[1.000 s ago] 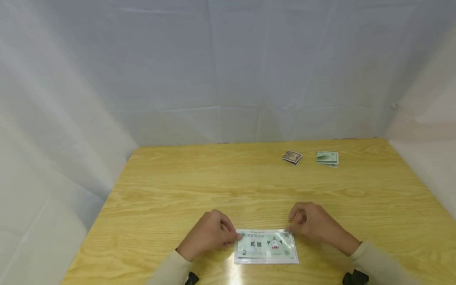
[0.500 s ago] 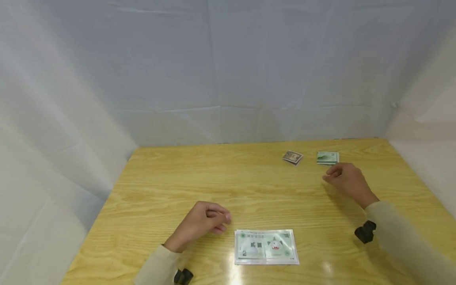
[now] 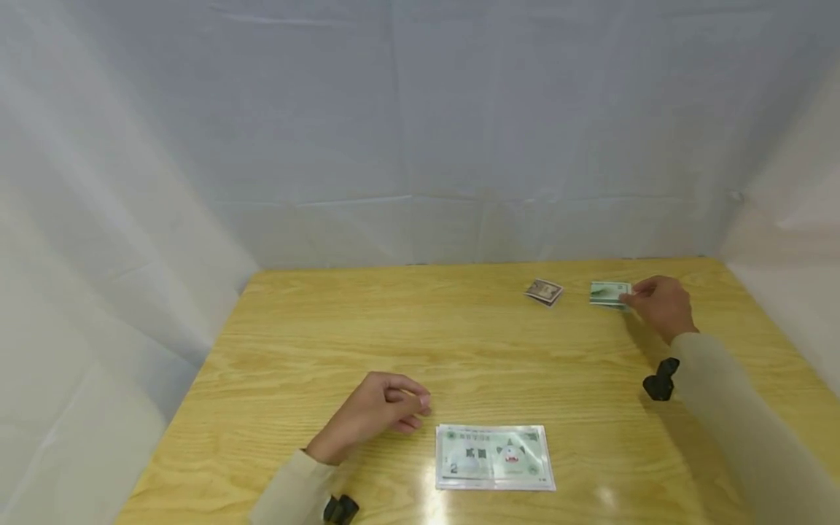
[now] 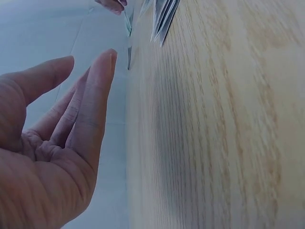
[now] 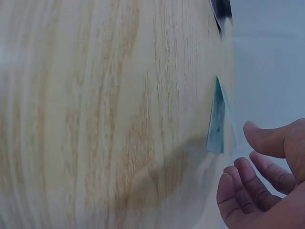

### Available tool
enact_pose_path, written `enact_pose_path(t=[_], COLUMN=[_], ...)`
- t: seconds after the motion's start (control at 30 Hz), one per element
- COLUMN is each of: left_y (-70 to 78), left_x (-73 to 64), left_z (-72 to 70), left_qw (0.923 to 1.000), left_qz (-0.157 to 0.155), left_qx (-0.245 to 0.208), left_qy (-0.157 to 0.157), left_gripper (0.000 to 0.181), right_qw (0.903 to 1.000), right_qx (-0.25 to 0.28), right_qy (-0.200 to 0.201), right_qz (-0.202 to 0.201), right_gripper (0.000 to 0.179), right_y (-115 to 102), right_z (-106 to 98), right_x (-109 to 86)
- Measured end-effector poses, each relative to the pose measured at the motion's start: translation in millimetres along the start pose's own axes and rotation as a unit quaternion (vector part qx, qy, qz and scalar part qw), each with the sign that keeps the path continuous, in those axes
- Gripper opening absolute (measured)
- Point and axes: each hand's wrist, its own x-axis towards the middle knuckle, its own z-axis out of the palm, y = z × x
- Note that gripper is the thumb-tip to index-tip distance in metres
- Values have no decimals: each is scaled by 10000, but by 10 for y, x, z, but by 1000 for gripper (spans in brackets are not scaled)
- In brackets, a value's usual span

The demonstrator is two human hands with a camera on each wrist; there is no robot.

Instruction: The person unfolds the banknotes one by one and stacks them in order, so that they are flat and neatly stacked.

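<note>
My left hand (image 3: 380,408) hovers over the table to the left of a flat, pale green banknote in a clear sleeve (image 3: 495,458). Its fingers are loosely bent and hold nothing; the left wrist view shows a gap between the thumb (image 4: 50,78) and index finger. At the far right my right hand (image 3: 659,302) has come up to a folded green banknote (image 3: 605,293), with the thumb over its right end in the head view. In the right wrist view the thumb and fingers stand apart beside the folded banknote (image 5: 218,119), which rests tented on the table.
A folded brown banknote (image 3: 544,292) lies left of the green one near the back edge of the wooden table (image 3: 315,328). Pale sheeting (image 3: 433,131) hangs behind and at both sides. In the left wrist view, several layered sleeve edges (image 4: 165,19) show.
Both hands have left the sleeved banknote. My right hand has travelled forward and right to the folded green banknote; my left hand has drawn slightly up and left.
</note>
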Motion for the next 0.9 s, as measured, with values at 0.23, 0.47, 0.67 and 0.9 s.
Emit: enact_pose_path(t=[0.23,0.47,0.67,0.9], left_y=[22,60,63,67], left_x=[-16,-22,-14,-19], left_z=[16,46,54,44], left_qw=[10000,10000,9999,9999], left_qz=[-46,-5,-38,-80], left_qx=[-14,-6,-3,-10], left_qy=[-8,-73,-107,-109], left_gripper=[32,34,33,36], right_qw=[9988,9954,9943,9919], right_qx=[260,-121,-267,-584], right_qy=[-14,-467,-668,-912], right_qz=[422,831,782,660], right_gripper=[54,73,77,69], right_y=[19,167,219,176], right_z=[43,42,46,10], right_x=[91,171,144,151])
